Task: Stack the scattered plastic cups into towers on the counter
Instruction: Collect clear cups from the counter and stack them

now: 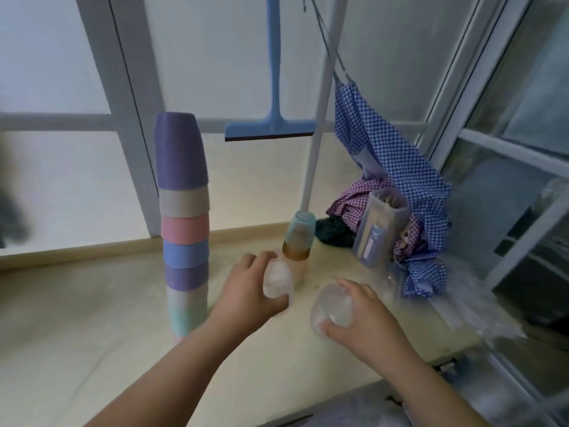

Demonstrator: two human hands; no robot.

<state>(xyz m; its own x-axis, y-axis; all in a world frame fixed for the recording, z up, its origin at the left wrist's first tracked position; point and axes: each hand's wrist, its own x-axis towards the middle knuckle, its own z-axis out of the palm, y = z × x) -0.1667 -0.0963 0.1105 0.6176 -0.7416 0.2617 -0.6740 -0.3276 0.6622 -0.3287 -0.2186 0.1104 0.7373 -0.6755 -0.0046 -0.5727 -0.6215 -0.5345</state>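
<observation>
A tall tower of several upturned pastel cups (184,223), purple on top, stands on the beige counter (92,328) at centre left. A shorter stack of translucent cups (299,245), teal over amber over clear, stands further right near the window. My left hand (246,291) grips a clear cup (277,280) just in front of that short stack. My right hand (366,318) grips another clear cup (332,306), tilted, a little lower and to the right. The frame is motion-blurred.
A blue squeegee (271,127) hangs on the window behind. A white pole (314,155) leans down beside the short stack. Checked cloths (400,167), a clear container (377,229) and crumpled clear plastic (480,306) crowd the counter's right end.
</observation>
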